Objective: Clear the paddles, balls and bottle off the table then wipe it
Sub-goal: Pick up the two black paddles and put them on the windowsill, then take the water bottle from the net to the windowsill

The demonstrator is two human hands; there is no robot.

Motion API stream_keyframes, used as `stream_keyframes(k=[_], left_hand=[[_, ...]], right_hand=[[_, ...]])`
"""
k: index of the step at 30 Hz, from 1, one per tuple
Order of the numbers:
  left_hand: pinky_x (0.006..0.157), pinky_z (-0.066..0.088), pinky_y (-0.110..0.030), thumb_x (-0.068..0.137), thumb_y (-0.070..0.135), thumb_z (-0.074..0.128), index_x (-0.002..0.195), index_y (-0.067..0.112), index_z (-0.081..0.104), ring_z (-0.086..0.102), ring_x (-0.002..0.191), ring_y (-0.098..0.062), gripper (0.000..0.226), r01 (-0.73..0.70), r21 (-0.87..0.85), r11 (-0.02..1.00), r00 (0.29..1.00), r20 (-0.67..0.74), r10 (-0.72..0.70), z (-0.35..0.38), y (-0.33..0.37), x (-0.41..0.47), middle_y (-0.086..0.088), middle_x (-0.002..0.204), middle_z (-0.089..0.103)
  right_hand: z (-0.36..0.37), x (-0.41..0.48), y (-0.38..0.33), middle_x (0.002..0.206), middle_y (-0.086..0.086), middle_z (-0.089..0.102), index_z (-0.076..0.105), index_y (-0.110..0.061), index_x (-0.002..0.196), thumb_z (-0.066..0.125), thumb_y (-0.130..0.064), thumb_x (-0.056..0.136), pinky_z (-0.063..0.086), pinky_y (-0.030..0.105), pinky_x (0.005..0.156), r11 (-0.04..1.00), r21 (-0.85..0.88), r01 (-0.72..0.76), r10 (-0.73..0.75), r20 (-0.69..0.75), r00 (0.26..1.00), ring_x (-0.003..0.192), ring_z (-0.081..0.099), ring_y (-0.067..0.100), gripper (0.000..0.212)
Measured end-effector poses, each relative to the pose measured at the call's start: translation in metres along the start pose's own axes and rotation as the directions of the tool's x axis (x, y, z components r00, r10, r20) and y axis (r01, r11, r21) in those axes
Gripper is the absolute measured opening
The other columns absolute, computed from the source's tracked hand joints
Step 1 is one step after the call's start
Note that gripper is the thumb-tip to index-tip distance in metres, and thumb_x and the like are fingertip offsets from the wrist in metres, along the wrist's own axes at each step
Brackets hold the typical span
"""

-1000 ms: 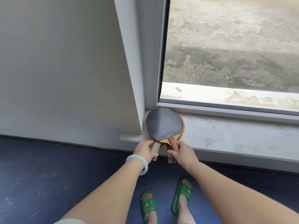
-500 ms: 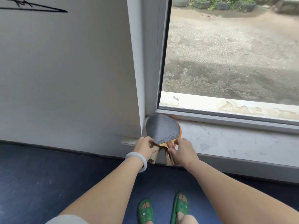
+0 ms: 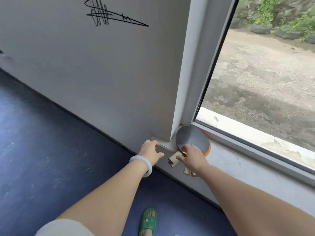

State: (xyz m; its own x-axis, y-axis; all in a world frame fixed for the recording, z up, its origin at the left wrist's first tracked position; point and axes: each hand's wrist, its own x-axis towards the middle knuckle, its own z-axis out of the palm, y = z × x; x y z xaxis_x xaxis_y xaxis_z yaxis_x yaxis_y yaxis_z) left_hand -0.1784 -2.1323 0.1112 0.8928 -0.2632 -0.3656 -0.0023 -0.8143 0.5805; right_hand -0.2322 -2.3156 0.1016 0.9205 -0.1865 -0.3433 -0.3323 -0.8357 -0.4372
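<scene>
Paddles stacked in sill corner (handles overhanging edge), right grip touching

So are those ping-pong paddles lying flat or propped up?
Lying flat: the paddles sit stacked on the window sill, handles jutting past its front edge, right hand resting on top.

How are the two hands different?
The left hand wears a white bangle; the right hand wears none. The left hand holds nothing; the right hand touches the paddles. Both reach toward the sill.
</scene>
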Motion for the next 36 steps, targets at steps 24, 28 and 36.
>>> stream_keyframes(k=[24,28,36], left_hand=[[0.103,0.043,-0.045,0.090,0.039,0.066,0.139,0.023,0.044,0.049,0.123,-0.027,0.056,0.591,-0.407,0.696,0.618,-0.326,-0.715,-0.141,-0.323,-0.323,0.000,0.139,0.041],[0.104,0.043,-0.043,0.091,0.040,0.065,0.142,0.023,0.043,0.046,0.128,-0.026,0.058,0.633,-0.463,0.621,0.509,-0.355,-0.784,-0.172,-0.395,-0.397,0.001,0.143,0.038],[0.108,0.039,-0.041,0.092,0.037,0.065,0.144,0.020,0.040,0.039,0.134,-0.025,0.060,0.644,-0.613,0.458,0.336,-0.311,-0.889,-0.199,-0.502,-0.505,-0.001,0.150,0.030]], right_hand=[[0.205,-0.138,-0.383,0.136,0.008,0.048,0.046,-0.012,0.136,0.063,-0.039,0.093,0.039,0.035,0.104,0.688,-0.092,0.720,-0.591,0.506,0.629,0.128,0.043,0.025,0.054],[0.269,-0.191,-0.471,0.135,0.006,0.047,0.047,-0.014,0.136,0.065,-0.038,0.092,0.039,0.034,0.104,0.581,-0.051,0.812,-0.653,0.567,0.502,0.129,0.041,0.024,0.053],[0.375,-0.274,-0.598,0.138,0.009,0.047,0.046,-0.012,0.137,0.066,-0.036,0.091,0.036,0.033,0.107,0.374,-0.008,0.927,-0.652,0.709,0.270,0.131,0.042,0.026,0.056]])
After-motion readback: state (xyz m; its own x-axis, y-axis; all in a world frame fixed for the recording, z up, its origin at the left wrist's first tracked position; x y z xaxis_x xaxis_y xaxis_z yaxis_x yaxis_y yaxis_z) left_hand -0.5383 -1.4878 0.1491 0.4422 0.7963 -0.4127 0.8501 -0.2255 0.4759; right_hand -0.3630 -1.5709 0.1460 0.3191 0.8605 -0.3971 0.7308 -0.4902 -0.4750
